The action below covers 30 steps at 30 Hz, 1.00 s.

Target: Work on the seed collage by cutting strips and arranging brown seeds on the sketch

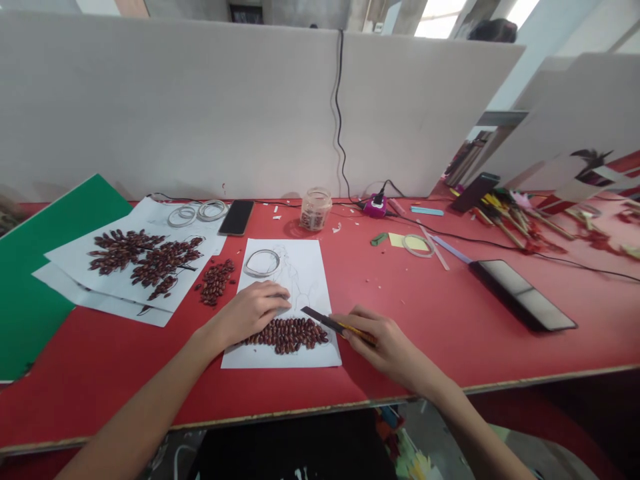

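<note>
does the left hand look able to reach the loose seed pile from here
Likely yes: the pile lies close beside the left hand on the red table, with nothing visible standing between them.

a pale partition [225, 107] backs the red table [410, 293]; a bright window [440, 18] beyond

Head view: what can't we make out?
All head view:
Slim black-and-yellow knife: handle partly covered by the right hand.
Glossy dark-brown seeds: any beneath the left hand are hidden.
Pencil drawing on white paper: lines too faint to read.
Squat translucent jar: contents too blurred to identify.
Flat green board: cut off by left edge.
</note>
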Available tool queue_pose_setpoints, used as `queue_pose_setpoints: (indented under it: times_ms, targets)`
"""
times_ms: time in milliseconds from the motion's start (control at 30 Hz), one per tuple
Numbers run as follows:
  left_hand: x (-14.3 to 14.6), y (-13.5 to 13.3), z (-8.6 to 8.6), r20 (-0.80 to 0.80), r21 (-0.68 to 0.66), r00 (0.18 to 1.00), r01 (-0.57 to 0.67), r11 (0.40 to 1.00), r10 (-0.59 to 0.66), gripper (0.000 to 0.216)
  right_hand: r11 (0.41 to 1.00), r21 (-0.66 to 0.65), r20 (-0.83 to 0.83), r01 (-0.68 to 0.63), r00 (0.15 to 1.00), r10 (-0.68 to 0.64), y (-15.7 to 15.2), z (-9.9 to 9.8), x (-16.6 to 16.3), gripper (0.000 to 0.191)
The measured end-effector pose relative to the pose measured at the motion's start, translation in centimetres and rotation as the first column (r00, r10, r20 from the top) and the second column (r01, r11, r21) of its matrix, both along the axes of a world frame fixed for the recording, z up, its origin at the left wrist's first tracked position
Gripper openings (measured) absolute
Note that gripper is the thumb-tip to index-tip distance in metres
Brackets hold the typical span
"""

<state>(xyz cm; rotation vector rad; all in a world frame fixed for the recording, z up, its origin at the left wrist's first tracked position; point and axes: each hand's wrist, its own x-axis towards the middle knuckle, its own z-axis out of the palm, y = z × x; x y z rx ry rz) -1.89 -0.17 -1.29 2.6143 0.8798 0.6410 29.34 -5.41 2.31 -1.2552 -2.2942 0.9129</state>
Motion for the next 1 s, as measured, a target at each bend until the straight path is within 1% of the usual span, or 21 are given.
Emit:
queue_pose_setpoints:
  times_ms: [367, 467, 567, 667, 733, 800, 867, 933, 967, 1000]
  targets:
    - [0.0, -0.1, 0.2, -0.017, -0.024, 1.000, -0.002, 1.000, 0.001, 0.035, 1.000, 0.000, 0.007, -0.010, 1.000, 0.010, 0.1, 0.2, -0.2, 0.038]
    - [0.3, -0.2, 0.3, -0.035, -0.018, 0.999, -0.036, 0.999, 0.035, 0.032, 1.000, 0.012, 0.009, -0.021, 1.000, 0.020, -0.1, 0.2, -0.2, 0.038]
    - [0.5, -0.4, 0.3, -0.098, -0.020, 0.990, -0.101, 0.995, 0.099, 0.035, 1.000, 0.017, 0.017, -0.016, 1.000, 0.016, 0.0, 0.2, -0.1, 0.036]
    - [0.5, -0.5, 0.2, -0.210, -0.055, 0.968, -0.153, 0.987, 0.138, 0.045, 0.999, 0.038, 0.008, 0.030, 1.000, -0.031, 1.1, 0.3, 0.0, 0.036]
    - [0.4, -0.6, 0.0, -0.268, -0.072, 0.952, -0.176, 0.982, 0.151, 0.052, 0.995, 0.074, 0.000, 0.071, 0.997, -0.072, 2.7, 0.2, -0.1, 0.036]
    - [0.3, -0.7, -0.1, -0.300, -0.068, 0.938, -0.201, 0.977, 0.172, 0.060, 0.989, 0.124, 0.024, 0.077, 0.996, -0.080, 4.5, -0.1, -0.4, 0.035]
    - [0.3, -0.9, -0.2, -0.316, -0.054, 0.928, -0.226, 0.973, 0.198, 0.065, 0.973, 0.219, 0.089, 0.075, 0.991, -0.096, 6.1, -0.6, -0.9, 0.032]
    - [0.3, -1.0, -0.3, -0.321, -0.045, 0.924, -0.236, 0.971, 0.209, 0.067, 0.930, 0.350, 0.168, 0.115, 0.969, -0.183, 7.0, -1.1, -1.7, 0.027]
    - [0.3, -1.0, -0.3, -0.315, -0.044, 0.926, -0.235, 0.971, 0.210, 0.066, 0.908, 0.400, 0.175, 0.127, 0.962, -0.212, 7.2, -1.2, -2.1, 0.025]
    - [0.2, -1.0, -0.3, -0.299, -0.043, 0.931, -0.234, 0.971, 0.211, 0.064, 0.896, 0.427, 0.162, 0.123, 0.964, -0.209, 7.1, -1.3, -2.6, 0.023]
